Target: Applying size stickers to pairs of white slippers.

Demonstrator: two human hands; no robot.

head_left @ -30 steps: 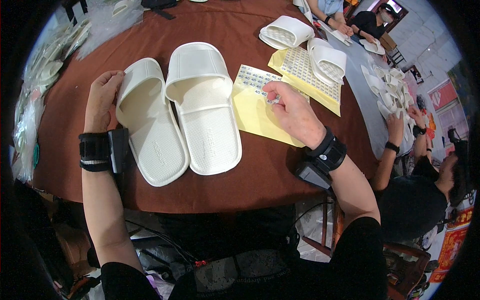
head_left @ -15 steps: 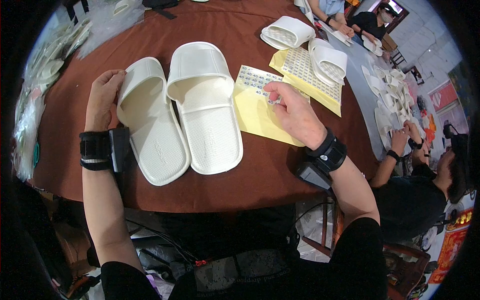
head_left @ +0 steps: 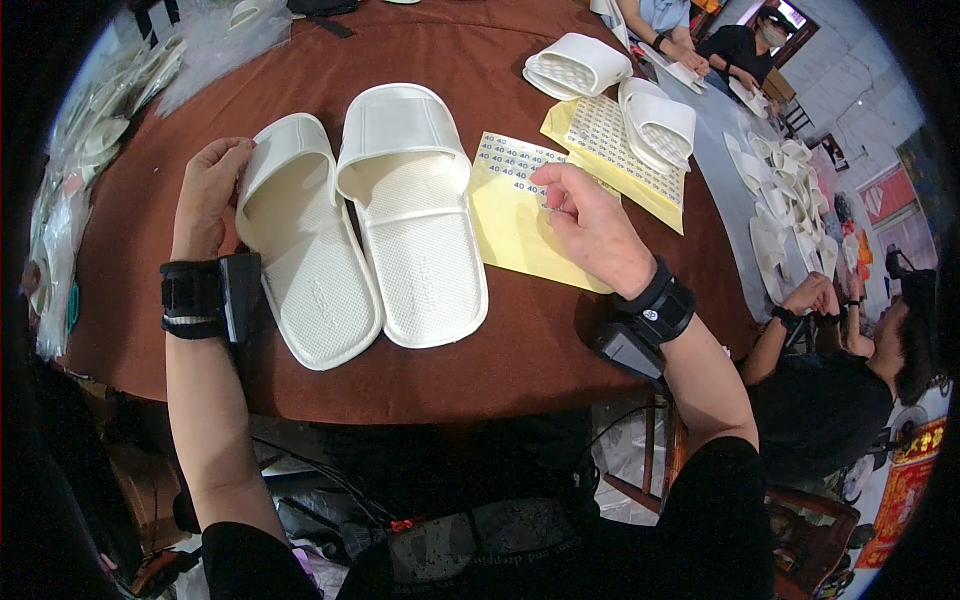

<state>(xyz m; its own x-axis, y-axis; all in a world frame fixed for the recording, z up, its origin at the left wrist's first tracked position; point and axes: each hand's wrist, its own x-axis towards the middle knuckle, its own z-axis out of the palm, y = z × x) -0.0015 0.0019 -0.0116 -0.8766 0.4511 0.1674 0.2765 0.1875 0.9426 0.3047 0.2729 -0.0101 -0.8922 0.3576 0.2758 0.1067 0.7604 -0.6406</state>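
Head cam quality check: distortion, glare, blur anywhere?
Head view: strong fisheye, the table edge bows and the corners are black vignette. Lighting soft and even; the white slippers keep their texture with no blown glare. Left hand, right hand and sticker sheet are sharp; people at the right rim are stretched and softer.

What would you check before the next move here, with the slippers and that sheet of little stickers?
1. Left hand steadying the left slipper: ok, fingers on its edge.
2. Right slipper lying flat beside it: ok.
3. Right hand on the sticker sheet: ok, fingertips at the stickers.
4. Sticker actually pinched: cannot tell.
5. Sheet resting on the table: ok.
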